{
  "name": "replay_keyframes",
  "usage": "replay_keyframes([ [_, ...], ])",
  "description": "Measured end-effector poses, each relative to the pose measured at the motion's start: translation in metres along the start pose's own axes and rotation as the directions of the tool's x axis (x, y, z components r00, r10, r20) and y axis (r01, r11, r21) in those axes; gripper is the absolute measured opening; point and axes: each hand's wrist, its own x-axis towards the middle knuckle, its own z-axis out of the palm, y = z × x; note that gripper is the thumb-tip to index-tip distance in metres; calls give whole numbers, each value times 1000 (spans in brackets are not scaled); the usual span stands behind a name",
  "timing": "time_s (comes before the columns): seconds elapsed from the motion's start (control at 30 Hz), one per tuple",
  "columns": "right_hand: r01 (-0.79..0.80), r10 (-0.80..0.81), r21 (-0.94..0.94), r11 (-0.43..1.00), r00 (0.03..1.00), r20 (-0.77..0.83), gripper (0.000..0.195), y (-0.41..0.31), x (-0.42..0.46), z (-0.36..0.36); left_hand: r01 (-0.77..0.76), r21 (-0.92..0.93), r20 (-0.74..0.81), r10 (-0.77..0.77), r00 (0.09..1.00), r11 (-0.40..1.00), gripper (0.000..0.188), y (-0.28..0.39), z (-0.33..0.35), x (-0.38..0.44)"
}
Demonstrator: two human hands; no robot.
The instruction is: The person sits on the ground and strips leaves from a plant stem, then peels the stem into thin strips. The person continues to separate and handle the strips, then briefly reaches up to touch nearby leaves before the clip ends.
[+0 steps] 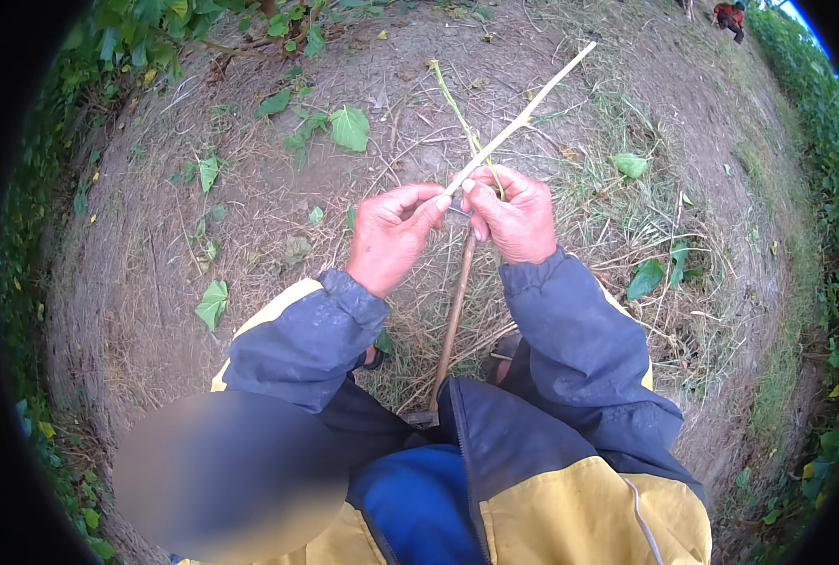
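A pale, stripped plant stem slants up and to the right from between my hands. My left hand pinches its lower end between thumb and forefinger. Against the stem rests the thumb of my right hand. A thin green strip of bark or stalk passes behind the stem and bends down over the right hand's fingers. Below the hands, a wooden tool handle runs down between my feet, with a dark metal piece at its lower end. The hands partly hide its upper end.
Dry grass and cut stalks litter the soil around me. Broad green leaves lie scattered on the ground. Leafy plants border the left, and a green row runs along the right. A person in red crouches far off.
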Motion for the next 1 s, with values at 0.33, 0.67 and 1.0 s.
replay_keyframes([
  [0.33, -83, 87, 92, 992, 996, -33, 9, -1, 1, -2, 209, -181, 127, -188, 974, 961, 18, 6, -2, -2],
  [0.67, -124, 121, 88, 988, 992, 40, 8, -7, -2, -4, 181, -110, 171, -161, 972, 977, 20, 10, -1, -1],
  [1.0, -35, 34, 22, 999, 999, 28, 13, -15, -3, -14, -23, 94, 178, 6, 984, 995, 25, 7, -1, 0],
])
